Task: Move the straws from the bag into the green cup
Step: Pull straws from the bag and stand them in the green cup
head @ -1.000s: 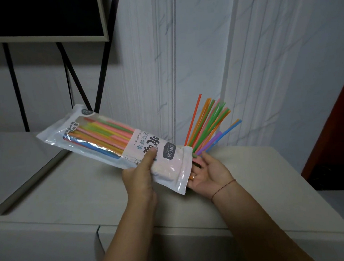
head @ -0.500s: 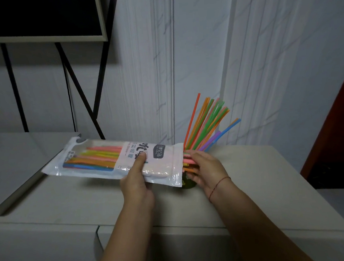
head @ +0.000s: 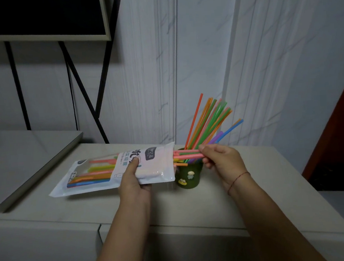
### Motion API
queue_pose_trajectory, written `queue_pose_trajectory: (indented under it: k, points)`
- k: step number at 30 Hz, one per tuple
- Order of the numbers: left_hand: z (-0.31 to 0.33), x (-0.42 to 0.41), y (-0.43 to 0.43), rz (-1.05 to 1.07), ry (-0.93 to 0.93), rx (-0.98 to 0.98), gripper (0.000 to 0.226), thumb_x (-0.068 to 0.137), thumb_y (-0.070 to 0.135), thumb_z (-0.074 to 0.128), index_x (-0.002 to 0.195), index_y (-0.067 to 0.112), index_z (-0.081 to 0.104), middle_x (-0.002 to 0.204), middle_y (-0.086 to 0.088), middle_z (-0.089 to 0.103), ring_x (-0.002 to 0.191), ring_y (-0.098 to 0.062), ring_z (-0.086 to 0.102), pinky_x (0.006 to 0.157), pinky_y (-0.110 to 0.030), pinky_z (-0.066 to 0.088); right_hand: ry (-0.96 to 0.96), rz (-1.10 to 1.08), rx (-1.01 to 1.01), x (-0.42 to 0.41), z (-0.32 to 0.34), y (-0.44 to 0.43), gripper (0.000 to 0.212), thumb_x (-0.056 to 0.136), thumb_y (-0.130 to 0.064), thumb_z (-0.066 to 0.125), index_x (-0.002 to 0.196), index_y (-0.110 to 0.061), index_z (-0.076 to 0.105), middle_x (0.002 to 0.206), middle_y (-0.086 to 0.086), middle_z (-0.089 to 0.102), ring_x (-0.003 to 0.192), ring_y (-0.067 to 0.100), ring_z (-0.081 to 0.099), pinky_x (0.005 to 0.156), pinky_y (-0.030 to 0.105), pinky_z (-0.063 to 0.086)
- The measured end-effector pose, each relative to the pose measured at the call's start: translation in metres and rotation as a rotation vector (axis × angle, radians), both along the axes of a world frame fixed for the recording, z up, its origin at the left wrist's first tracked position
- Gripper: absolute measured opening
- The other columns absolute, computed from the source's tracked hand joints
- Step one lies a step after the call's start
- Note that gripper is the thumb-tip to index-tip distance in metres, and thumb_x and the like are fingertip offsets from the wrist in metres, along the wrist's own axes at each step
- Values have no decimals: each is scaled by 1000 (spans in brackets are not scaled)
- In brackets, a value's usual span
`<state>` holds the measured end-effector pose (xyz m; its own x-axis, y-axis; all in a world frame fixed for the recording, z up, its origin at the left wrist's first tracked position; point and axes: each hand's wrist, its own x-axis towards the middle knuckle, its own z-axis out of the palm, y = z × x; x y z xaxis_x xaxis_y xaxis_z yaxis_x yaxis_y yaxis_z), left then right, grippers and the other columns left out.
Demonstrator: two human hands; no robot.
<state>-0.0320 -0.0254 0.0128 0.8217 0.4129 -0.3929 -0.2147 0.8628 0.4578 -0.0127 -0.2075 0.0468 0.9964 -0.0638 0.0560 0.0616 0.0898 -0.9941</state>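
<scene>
The left hand (head: 133,181) keeps its grip clamped on the clear, pink-labelled bag (head: 117,171). The right hand (head: 222,161) pinches pink and green straws (head: 187,154) poking from the bag's mouth, just above the green cup (head: 189,175) of fanned straws on the bench (head: 253,196).

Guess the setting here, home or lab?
Probably a home room: a pale cabinet top against marble-look wall panels, a framed dark screen on a black stand, and a green cup with cartoon charms.
</scene>
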Motion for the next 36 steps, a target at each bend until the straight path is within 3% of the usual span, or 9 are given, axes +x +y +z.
queue_pose_trajectory:
  k: [4, 6, 11, 16, 20, 27, 36]
  points:
    - [0, 0, 3, 14, 3, 1, 50, 82, 1, 67, 130, 12, 55, 119, -9, 68, 85, -19, 68, 68, -38, 59, 63, 9, 198, 3, 4, -15, 10, 86, -12, 63, 81, -4, 67, 57, 3, 53, 47, 7, 47, 44, 14, 43]
    - [0, 0, 2, 18, 12, 13, 50, 83, 1, 67, 130, 12, 54, 119, -9, 67, 83, -19, 67, 76, -40, 59, 107, 44, 361, 5, 3, -16, 10, 87, -10, 61, 80, -5, 65, 61, 4, 53, 46, 5, 48, 42, 13, 42]
    - [0, 0, -5, 1, 23, 24, 49, 82, 0, 68, 126, 14, 53, 120, -10, 67, 104, -26, 67, 88, -47, 54, 215, 174, 634, 4, -4, 3, 3, 87, -6, 59, 87, -6, 62, 74, 7, 58, 50, 7, 53, 44, 15, 47]
    - [0, -1, -4, 13, 21, 8, 47, 82, 0, 67, 124, 15, 52, 120, -9, 66, 100, -25, 67, 89, -47, 54, 146, 126, 553, 1, -5, 16, 5, 88, -4, 58, 91, -5, 63, 77, 8, 60, 57, 9, 53, 49, 15, 50]
    - [-2, 1, 3, 24, 26, 7, 52, 83, -1, 65, 132, 13, 53, 120, -8, 66, 84, -20, 67, 75, -41, 57, 67, 22, 417, 2, -1, 7, 5, 89, -8, 58, 90, -7, 63, 70, 6, 57, 56, 9, 52, 50, 16, 51]
    - [-7, 5, 11, 49, 22, -18, 55, 83, -2, 64, 134, 13, 50, 125, -10, 65, 107, -27, 66, 92, -47, 53, 69, -106, 402, 4, 3, -12, 8, 90, -9, 55, 84, -7, 60, 64, 6, 56, 45, 6, 55, 48, 17, 51]
    - [-12, 9, -2, 4, 32, 2, 55, 80, -2, 67, 131, 13, 53, 121, -11, 67, 103, -28, 67, 93, -50, 52, 87, 39, 426, 0, -1, 10, 6, 88, -11, 59, 87, -6, 62, 61, 3, 59, 46, 7, 54, 45, 17, 48]
